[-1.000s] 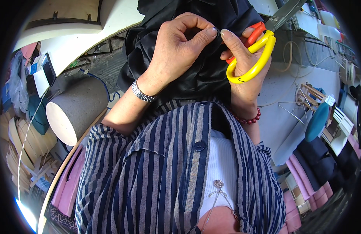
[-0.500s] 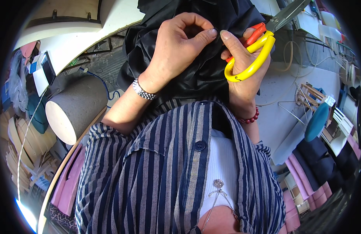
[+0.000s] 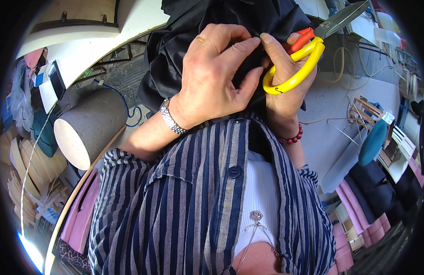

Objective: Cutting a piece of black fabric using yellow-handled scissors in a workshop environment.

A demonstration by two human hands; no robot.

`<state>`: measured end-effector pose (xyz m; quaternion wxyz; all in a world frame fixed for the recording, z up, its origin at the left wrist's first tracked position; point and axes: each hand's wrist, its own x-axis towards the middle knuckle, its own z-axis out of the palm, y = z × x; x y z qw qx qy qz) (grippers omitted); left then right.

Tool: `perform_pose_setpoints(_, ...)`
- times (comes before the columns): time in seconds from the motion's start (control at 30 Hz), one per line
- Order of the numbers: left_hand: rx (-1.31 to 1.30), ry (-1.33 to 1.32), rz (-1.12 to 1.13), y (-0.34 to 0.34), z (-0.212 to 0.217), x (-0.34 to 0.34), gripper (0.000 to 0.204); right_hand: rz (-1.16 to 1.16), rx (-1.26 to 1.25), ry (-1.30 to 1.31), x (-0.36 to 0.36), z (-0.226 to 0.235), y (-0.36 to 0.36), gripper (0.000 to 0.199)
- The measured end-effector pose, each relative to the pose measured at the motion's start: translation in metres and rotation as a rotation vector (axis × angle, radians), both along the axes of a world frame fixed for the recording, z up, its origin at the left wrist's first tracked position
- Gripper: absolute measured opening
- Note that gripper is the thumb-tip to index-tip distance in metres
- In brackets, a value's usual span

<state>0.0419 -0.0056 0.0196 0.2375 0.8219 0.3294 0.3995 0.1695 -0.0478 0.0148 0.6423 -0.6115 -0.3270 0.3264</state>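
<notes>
Rolling over, the left hand [image 3: 207, 78] parts its thumb from the index finger it was pinching against a moment ago; the fingers curl loosely, their tips near the right thumb, and I can't tell whether they hold anything. The right hand [image 3: 289, 73] keeps the scissors [image 3: 317, 54] hooked in its grip, blades pointing away, so cutting seems on hold while the fingertips work. Black cloth [image 3: 170, 50] lies bunched beneath both hands; a grey cylinder [image 3: 93, 121] sits off left.
</notes>
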Motion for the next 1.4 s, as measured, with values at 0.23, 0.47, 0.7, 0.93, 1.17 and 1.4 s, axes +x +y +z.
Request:
perform_pose_setpoints(0.23, 0.224, -0.051, 0.022, 0.008, -0.021, 0.005, 0.037, -0.023, -0.025, 0.118, -0.005, 0.007, -0.002, 0.033)
perform_pose_setpoints(0.47, 0.067, -0.186, 0.017, 0.013, -0.028, 0.007, 0.036, -0.021, 0.071, 0.361, -0.003, -0.005, -0.002, 0.029)
perform_pose_setpoints(0.7, 0.077, -0.200, 0.064, 0.014, -0.028, 0.004, 0.029, -0.011, 0.006, 0.328, -0.002, -0.007, -0.004, 0.025)
perform_pose_setpoints(0.93, 0.072, -0.172, 0.078, 0.014, -0.030, 0.000, 0.028, 0.042, -0.081, 0.306, 0.003, 0.000, -0.010, 0.020)
perform_pose_setpoints(1.17, 0.066, -0.174, 0.092, 0.016, -0.030, -0.002, 0.029, 0.384, -0.164, 0.384, 0.027, 0.001, -0.052, 0.029)
perform_pose_setpoints(1.4, 0.002, -0.160, 0.120, 0.017, -0.031, -0.002, 0.025, 0.651, -0.507, 0.070, 0.046, -0.003, -0.087, 0.048)
